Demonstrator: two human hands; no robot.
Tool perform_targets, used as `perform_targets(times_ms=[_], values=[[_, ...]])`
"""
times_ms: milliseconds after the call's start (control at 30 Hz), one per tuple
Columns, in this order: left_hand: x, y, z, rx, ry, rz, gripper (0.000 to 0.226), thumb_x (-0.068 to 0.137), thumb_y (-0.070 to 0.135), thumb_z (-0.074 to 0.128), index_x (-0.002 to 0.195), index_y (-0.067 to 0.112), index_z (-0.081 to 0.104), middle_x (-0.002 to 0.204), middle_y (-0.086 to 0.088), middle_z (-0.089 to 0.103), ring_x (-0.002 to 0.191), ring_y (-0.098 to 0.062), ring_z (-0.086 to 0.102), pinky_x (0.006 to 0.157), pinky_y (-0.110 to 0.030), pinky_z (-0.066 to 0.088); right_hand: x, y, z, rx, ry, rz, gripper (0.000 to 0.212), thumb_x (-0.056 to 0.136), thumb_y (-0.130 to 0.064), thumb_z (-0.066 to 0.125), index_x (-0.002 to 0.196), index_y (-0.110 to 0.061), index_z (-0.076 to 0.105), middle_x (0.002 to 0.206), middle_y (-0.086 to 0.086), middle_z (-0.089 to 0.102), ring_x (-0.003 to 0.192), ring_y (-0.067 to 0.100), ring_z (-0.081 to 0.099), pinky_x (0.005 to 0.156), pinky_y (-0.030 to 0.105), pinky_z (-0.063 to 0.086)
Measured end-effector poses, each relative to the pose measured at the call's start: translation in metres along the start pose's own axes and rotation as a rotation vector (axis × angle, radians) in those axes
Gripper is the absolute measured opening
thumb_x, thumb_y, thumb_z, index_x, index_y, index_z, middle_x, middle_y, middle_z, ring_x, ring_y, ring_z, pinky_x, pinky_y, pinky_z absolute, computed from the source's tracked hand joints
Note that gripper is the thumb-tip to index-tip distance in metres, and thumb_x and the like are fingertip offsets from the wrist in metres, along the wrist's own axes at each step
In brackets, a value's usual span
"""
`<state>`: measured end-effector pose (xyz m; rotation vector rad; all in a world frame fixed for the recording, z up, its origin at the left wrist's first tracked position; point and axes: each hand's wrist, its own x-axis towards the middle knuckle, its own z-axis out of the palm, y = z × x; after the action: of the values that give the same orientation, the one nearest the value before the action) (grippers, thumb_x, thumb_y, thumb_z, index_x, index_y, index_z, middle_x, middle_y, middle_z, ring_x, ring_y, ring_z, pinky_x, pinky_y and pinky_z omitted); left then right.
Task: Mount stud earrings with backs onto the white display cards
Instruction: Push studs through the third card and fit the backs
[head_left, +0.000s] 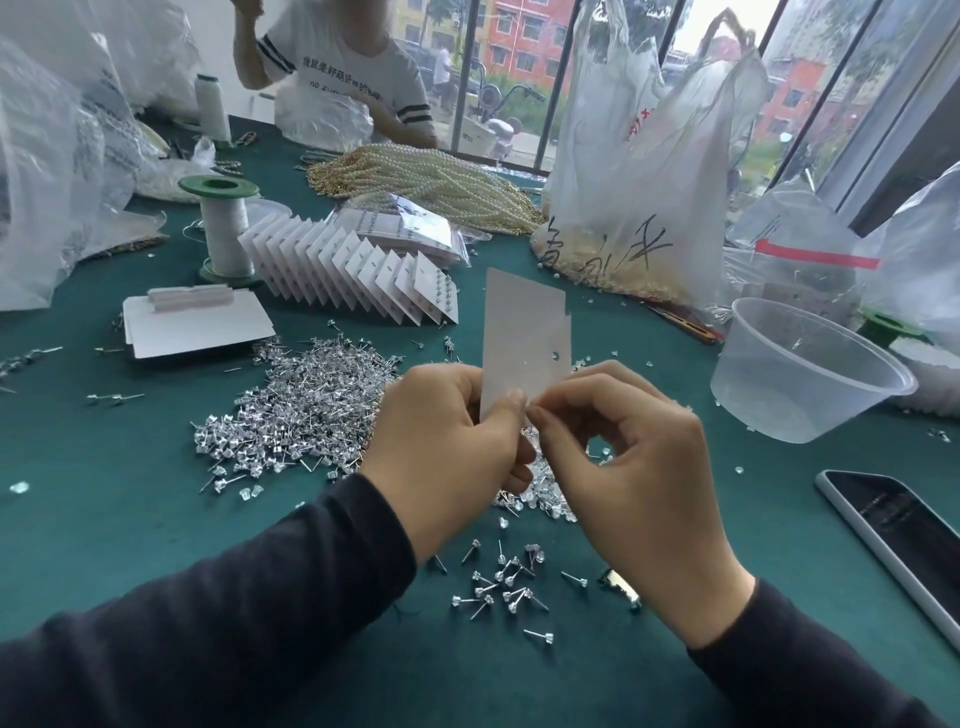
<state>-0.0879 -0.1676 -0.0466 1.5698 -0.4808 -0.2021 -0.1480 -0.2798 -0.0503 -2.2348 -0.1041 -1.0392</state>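
I hold a white display card upright above the green table. My left hand pinches its lower left edge between thumb and fingers. My right hand pinches something tiny at the card's bottom edge, fingertip to fingertip with the left thumb; the piece itself is hidden. A big heap of silver stud earrings lies left of my hands. A smaller scatter of studs lies below them. Clear earring backs lie under my hands. A fanned row of filled cards stands behind the heap.
A clear plastic tub sits at right, a phone below it. A thread spool, a white box, pearl strands and plastic bags crowd the back. Another person sits across the table.
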Motion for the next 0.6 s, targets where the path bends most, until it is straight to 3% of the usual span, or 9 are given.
perform_targets(times_ms=[333,467,600], values=[[-0.004,0.004,-0.004,-0.009,-0.071,0.001,0.026,0.088,0.008,0.052,0.064,0.002,0.06,0.043,-0.002,0.059,0.038,-0.018,0.058,0.041,-0.026,0.053,-0.001,-0.003,-0.002,-0.022,-0.017,-0.016,0.009,0.074,0.0,0.069,0.069,-0.006,0.071,0.068,0.001,0.065,0.059,0.014,0.059,0.056,0.028,0.049],[0.001,0.015,-0.016,-0.048,-0.338,-0.108,0.022,0.083,0.021,0.059,0.068,0.004,0.061,0.054,-0.01,0.062,0.043,-0.019,0.056,0.042,-0.023,0.05,0.0,0.0,-0.008,0.061,-0.07,0.083,0.011,0.075,0.002,0.072,0.069,-0.007,0.073,0.067,0.002,0.066,0.059,0.015,0.061,0.058,0.032,0.05],[0.01,0.026,-0.034,-0.062,-0.572,-0.201,0.045,0.067,0.049,0.067,0.077,0.005,0.063,0.07,-0.014,0.069,0.048,-0.017,0.057,0.043,-0.021,0.05,0.005,0.001,-0.018,0.178,-0.098,0.192,0.011,0.073,-0.003,0.075,0.069,-0.014,0.075,0.065,0.0,0.068,0.059,0.014,0.061,0.057,0.029,0.051]])
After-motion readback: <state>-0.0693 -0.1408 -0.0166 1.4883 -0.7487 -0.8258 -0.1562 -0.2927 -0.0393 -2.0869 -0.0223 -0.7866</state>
